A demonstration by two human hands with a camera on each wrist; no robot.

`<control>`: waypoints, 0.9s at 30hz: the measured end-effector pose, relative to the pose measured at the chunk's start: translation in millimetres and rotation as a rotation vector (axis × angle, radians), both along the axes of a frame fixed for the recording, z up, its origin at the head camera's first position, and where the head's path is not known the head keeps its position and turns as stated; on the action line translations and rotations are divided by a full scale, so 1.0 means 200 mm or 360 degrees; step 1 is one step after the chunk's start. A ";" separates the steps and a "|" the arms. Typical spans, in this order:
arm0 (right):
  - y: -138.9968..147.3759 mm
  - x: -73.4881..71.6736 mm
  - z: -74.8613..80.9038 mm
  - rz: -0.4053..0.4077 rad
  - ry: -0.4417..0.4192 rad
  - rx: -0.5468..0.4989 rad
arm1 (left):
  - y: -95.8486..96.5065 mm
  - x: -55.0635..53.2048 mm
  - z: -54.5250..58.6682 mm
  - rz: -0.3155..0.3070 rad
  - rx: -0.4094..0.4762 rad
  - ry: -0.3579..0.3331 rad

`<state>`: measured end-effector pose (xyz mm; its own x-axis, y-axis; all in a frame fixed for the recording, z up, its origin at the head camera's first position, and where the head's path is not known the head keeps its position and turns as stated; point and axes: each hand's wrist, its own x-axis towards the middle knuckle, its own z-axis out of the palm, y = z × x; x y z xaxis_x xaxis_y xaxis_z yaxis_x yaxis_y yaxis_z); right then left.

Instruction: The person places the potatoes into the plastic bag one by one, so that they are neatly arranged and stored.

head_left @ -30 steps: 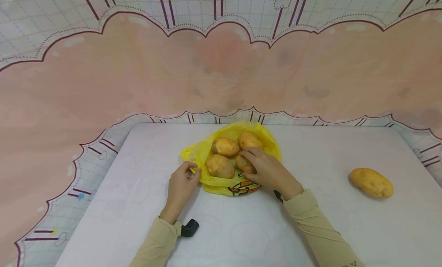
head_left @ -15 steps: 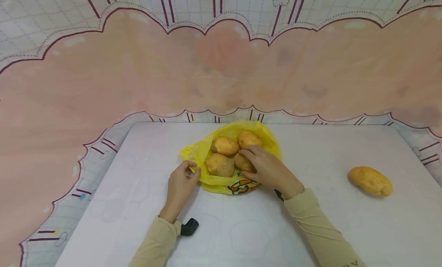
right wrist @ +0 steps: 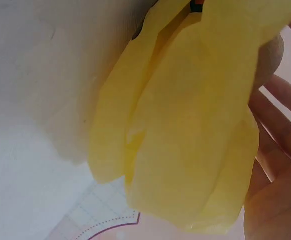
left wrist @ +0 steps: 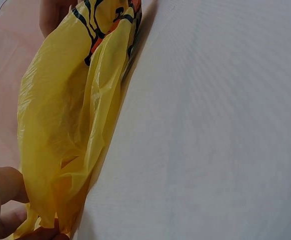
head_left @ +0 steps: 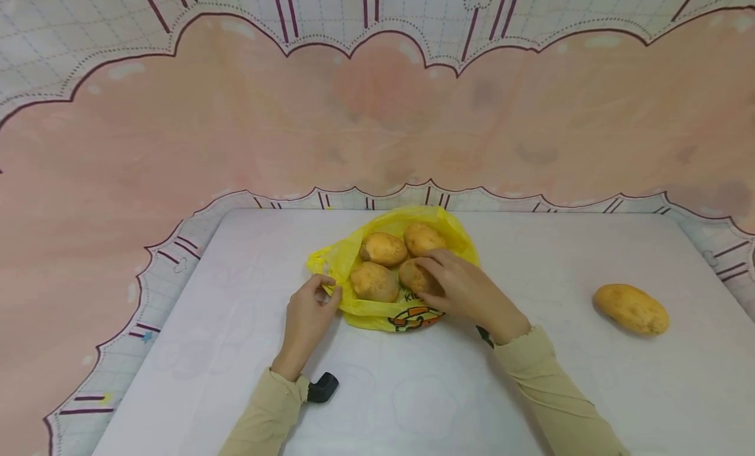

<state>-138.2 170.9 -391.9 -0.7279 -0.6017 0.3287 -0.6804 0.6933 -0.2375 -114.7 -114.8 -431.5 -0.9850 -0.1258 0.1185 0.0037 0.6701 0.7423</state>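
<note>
A yellow plastic bag [head_left: 366,317] lies spread on the table with its mouth open and several potatoes inside, among them one potato [head_left: 375,282] at the front left. My left hand [head_left: 308,318] pinches the bag's left edge between thumb and fingers; the left wrist view shows the film [left wrist: 55,135] bunched at those fingertips. Over the bag's right side is my right hand [head_left: 472,292], its fingers loosely extended at the front-right potato [head_left: 413,276]. From the right wrist, that hand [right wrist: 280,175] appears behind the bag's side [right wrist: 195,135], fingers fairly straight beside a potato [right wrist: 270,60].
One more potato [head_left: 631,309] lies by itself on the white table [head_left: 413,403], well to the right of the bag. Behind the table hangs a patterned pink backdrop [head_left: 295,128]. A black strap piece [head_left: 323,387] sticks out at the left wrist.
My right hand has drawn slightly to the right, its fingertips uncovering more of the front-right potato, which stays in the bag. My left hand keeps its place at the bag's edge.
</note>
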 end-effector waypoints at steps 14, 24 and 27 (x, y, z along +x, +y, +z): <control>0.09 0.03 0.01 -0.0035 0.0034 0.0052 | 0.00 0.00 0.00 -0.0001 0.0010 0.0000; 0.16 0.07 0.00 -0.0059 0.0045 0.0049 | 0.00 0.01 -0.01 -0.0003 0.0016 -0.0007; 0.18 0.08 -0.01 -0.0054 0.0059 0.0046 | 0.00 0.01 -0.01 0.0002 0.0012 -0.0007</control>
<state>-123.0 207.5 -393.0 -0.7358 -0.5865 0.3386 -0.6643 0.7224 -0.1922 -113.2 -113.9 -434.5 -0.9853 -0.1278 0.1134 -0.0002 0.6645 0.7473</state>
